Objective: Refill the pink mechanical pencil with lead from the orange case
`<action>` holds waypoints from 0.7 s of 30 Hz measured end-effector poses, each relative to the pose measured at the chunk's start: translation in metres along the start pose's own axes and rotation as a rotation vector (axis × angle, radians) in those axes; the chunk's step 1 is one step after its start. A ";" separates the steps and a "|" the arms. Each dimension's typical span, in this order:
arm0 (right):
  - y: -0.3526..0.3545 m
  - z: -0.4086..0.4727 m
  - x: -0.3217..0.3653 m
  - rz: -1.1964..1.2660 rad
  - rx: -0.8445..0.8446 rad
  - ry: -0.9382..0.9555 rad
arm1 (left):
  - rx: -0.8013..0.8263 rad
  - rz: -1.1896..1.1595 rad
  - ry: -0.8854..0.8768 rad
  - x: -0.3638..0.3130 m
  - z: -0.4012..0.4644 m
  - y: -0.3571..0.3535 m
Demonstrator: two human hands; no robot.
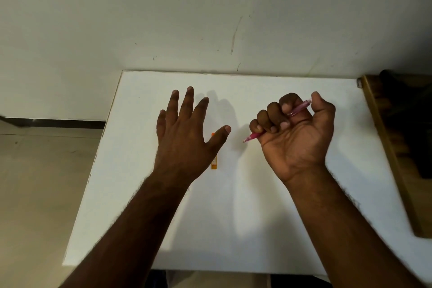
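The right hand (295, 128) is curled into a fist around the pink mechanical pencil (275, 123), palm turned up, with the writing tip poking out toward the left below the little finger and the cap end showing beside the thumb. The left hand (184, 133) is spread wide, palm down and empty, above the white table (257, 217). The orange lead case (215, 162) lies flat on the table, partly hidden beneath the left thumb and the edge of the palm; only its near end and a sliver of its far end show. Whether the hand touches it cannot be told. The step in hand looks like picking up the case, so the left hand would do well to drop straight down and pinch the case by its long sides between thumb and forefinger, leaving the lid end free for opening. The right hand's fist grip is firm but covers the barrel; shifting the cap end clear of the thumb should make removing it easier. The case sits well to the left of the pencil tip.
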State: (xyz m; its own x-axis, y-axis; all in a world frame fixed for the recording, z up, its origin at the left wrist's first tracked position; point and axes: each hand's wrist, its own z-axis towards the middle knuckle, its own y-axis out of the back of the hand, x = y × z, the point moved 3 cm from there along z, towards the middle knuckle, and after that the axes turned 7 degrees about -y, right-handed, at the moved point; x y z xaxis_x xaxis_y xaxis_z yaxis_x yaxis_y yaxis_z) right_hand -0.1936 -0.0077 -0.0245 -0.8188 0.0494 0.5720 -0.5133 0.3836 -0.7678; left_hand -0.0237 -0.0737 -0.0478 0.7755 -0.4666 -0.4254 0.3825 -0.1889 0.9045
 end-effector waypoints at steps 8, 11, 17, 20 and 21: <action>0.001 0.000 0.000 0.000 0.001 0.002 | -0.003 0.003 0.000 0.000 0.000 0.001; 0.002 0.000 0.000 0.004 0.005 -0.006 | -0.004 0.001 0.000 0.000 0.000 0.000; 0.002 0.000 0.001 0.009 0.015 0.000 | -0.013 0.004 -0.002 0.000 0.000 0.000; 0.003 0.000 0.001 0.013 -0.009 0.012 | -0.017 -0.004 -0.006 0.000 0.000 0.000; 0.003 0.000 0.002 0.016 -0.017 0.016 | -0.017 -0.006 -0.006 0.000 0.000 0.000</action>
State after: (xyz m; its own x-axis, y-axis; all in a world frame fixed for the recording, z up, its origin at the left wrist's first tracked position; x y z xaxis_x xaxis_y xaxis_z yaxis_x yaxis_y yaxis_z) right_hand -0.1969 -0.0065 -0.0262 -0.8227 0.0703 0.5641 -0.4953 0.3983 -0.7720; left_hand -0.0238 -0.0736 -0.0483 0.7702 -0.4707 -0.4305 0.3956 -0.1769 0.9012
